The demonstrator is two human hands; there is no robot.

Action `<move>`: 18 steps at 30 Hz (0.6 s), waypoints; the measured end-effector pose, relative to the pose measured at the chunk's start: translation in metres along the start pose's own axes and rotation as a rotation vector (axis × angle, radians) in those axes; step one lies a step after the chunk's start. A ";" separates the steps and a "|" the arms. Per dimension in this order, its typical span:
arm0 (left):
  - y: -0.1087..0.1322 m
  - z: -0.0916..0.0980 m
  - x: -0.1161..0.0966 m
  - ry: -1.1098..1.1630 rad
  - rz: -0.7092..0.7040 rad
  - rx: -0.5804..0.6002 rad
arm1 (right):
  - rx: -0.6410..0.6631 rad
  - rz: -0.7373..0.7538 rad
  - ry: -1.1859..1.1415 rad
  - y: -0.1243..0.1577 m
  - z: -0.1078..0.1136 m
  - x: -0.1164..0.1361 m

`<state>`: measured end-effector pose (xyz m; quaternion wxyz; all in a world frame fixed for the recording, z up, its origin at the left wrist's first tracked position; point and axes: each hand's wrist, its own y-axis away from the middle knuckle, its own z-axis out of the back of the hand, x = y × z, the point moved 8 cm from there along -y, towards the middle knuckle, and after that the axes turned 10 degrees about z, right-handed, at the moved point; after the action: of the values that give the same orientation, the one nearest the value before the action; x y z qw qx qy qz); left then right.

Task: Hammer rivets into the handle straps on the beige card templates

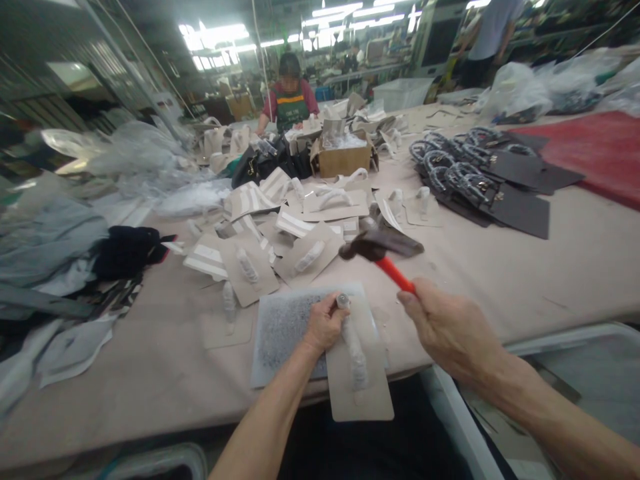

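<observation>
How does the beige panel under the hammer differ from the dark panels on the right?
The beige panel has a white-wrapped handle; the dark panels have dark wrapped handles. The beige panel lies singly on a grey pad under the left hand's punch; the dark panels overlap, untouched. Both carry handles.

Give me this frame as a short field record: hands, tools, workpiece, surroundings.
left hand: pinches small metal punch upright on beige panel
right hand: grips hammer by red handle, head raised clear of punch
workpiece: beige panel with wrapped handle, partly on grey pad
table: beige pieces piled behind, dark pieces right, cardboard box farther back
people: co-worker at far end
</observation>
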<state>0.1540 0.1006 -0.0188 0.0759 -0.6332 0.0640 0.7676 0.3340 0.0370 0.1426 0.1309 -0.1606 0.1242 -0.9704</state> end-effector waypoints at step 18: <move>0.003 -0.001 -0.004 0.031 -0.014 -0.008 | 0.428 -0.216 -0.011 0.026 -0.054 -0.034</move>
<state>0.1552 0.0976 -0.0154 0.0778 -0.6457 0.0578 0.7575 0.3521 0.0334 0.0758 0.0581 -0.1466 -0.1029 -0.9821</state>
